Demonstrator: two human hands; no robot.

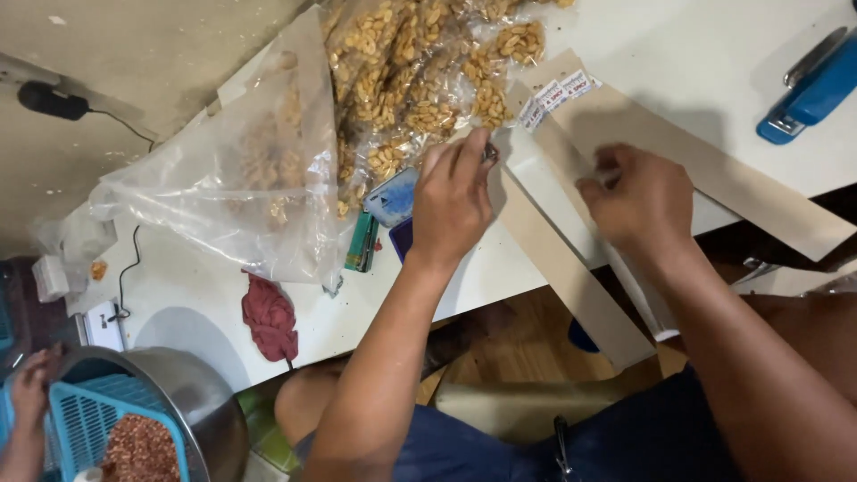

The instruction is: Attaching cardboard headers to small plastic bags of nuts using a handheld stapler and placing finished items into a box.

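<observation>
White worktop seen from above. Heap of small sealed peanut packets already filled, at far edge. Left hand pinches one packet; right hand pinches brown card strip. Label row unused; blue stapler idle.

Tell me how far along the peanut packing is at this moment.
Done: a pile of small filled peanut packets lies on the white table. In hand: the left hand rests at the pile's edge, the right hand is on a brown card strip beside small labels. Left: more card strips lie bare, the blue stapler sits untouched, and a large bag holds loose nuts.
</observation>
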